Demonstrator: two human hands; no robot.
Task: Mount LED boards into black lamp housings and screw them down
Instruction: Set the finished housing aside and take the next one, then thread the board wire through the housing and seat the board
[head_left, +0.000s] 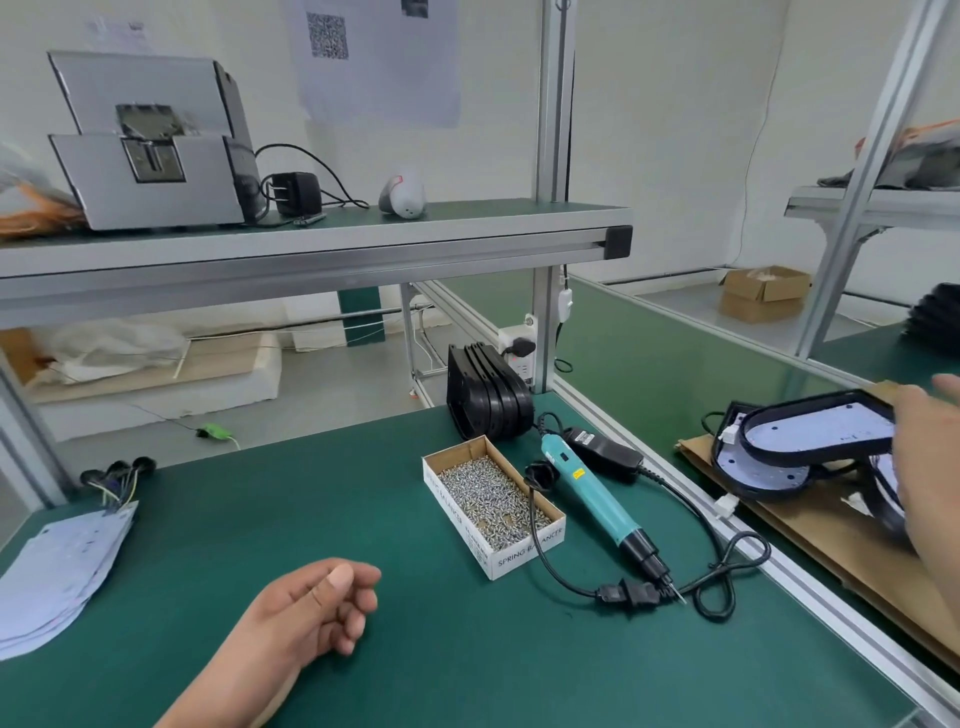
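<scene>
Two hands are in view, well apart from each other. The left forearm comes in from the lower edge, and the left hand (311, 608) rests on the green worktop (249, 499) with the palm turned inward. Its fingers are loosely curled with the thumb on top, and it holds nothing. The right hand (930, 467) reaches far to the right, to the neighbouring worktop (675, 374), and is blurred and partly cut by the picture edge. It lies against the right end of the fitted housings (810, 452), but I cannot tell if the fingers grip them or only touch. These housings are black and of a long rounded shape, each with a white board inside, and they lie overlapping on a cardboard sheet (831, 540). A stack of black lamp housings (488, 395) stands on edge at the back of the worktop. In front of it sits a box of screws (491, 504), open and full of small silver screws. Just beside it on the right lies a turquoise electric screwdriver (597, 499), its tip toward the person. A pile of white LED boards (57, 571) lies at the left edge of the worktop.
</scene>
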